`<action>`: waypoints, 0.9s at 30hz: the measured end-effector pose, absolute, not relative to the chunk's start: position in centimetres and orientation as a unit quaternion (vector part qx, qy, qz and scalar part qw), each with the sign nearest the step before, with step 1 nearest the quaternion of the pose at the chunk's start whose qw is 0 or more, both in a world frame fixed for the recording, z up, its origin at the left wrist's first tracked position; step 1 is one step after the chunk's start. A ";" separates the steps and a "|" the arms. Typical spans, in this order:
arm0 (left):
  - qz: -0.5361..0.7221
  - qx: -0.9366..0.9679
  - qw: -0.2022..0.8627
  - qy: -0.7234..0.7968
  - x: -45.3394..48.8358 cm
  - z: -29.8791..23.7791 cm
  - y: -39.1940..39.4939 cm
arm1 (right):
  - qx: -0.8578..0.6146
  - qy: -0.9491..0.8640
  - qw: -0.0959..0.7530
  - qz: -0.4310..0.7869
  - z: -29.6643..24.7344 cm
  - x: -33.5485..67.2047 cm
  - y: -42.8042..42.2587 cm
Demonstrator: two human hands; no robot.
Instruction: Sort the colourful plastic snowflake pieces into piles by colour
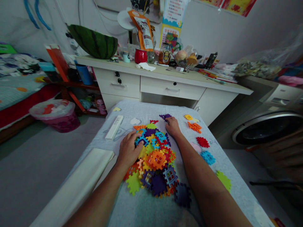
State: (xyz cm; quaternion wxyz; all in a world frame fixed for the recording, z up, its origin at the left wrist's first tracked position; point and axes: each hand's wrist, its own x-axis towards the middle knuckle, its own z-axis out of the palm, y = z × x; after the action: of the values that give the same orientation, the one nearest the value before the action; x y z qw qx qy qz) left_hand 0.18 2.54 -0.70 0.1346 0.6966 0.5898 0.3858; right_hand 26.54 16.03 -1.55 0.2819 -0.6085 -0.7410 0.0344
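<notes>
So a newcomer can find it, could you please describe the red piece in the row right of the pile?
On the cloth-covered table, right of the pile, pieces form a loose row. The red piece lies between an orange piece and a blue piece, the only red in that row.

Looks forward and down from the head, close above the table, facing the desk at twelve o'clock. Reaches a dim, probable washing machine at three.

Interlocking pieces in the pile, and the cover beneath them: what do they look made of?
Interlocking pieces: probably moulded plastic, fairly smooth, judging by solid bright colours and regular toothed edges. Cover: likely thin cloth, matte, with a fine pattern and no strong gloss; the weave is too small to confirm.
</notes>
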 end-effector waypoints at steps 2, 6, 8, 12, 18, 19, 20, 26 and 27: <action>0.387 0.697 0.133 0.588 0.2 -0.7 2.5 | -0.606 -0.744 0.280 0.037 -1.4 26.3 15.8; 0.385 0.698 0.136 0.588 0.2 -0.5 2.5 | -0.556 -0.784 0.265 0.072 -0.8 25.9 15.5; 0.383 0.699 0.138 0.589 0.2 -0.4 2.5 | -0.527 -0.808 0.247 0.093 -0.7 25.6 15.3; 0.382 0.703 0.133 0.585 0.2 -0.6 2.6 | -0.498 -0.837 0.193 0.117 -1.0 25.3 15.2; 0.383 0.702 0.129 0.586 0.2 -0.6 2.6 | -0.469 -0.859 0.168 0.118 -1.1 24.8 15.2; 0.384 0.702 0.129 0.586 0.2 -0.5 2.6 | -0.472 -0.857 0.171 0.116 -1.0 24.7 15.2; 0.384 0.702 0.129 0.586 0.2 -0.5 2.6 | -0.479 -0.852 0.176 0.114 -0.9 24.6 15.1; 0.382 0.702 0.130 0.587 0.1 -0.7 2.6 | -0.527 -0.822 0.192 0.095 -0.5 24.4 15.1; 0.382 0.703 0.129 0.586 0.1 -0.7 2.7 | -0.530 -0.820 0.194 0.092 -0.5 24.4 15.1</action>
State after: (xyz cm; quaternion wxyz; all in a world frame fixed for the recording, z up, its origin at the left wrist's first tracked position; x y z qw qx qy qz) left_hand 0.09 2.66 -0.71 0.1290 0.7028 0.5864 0.3817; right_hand 24.37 15.15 -0.46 0.1938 -0.5302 -0.8203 0.0917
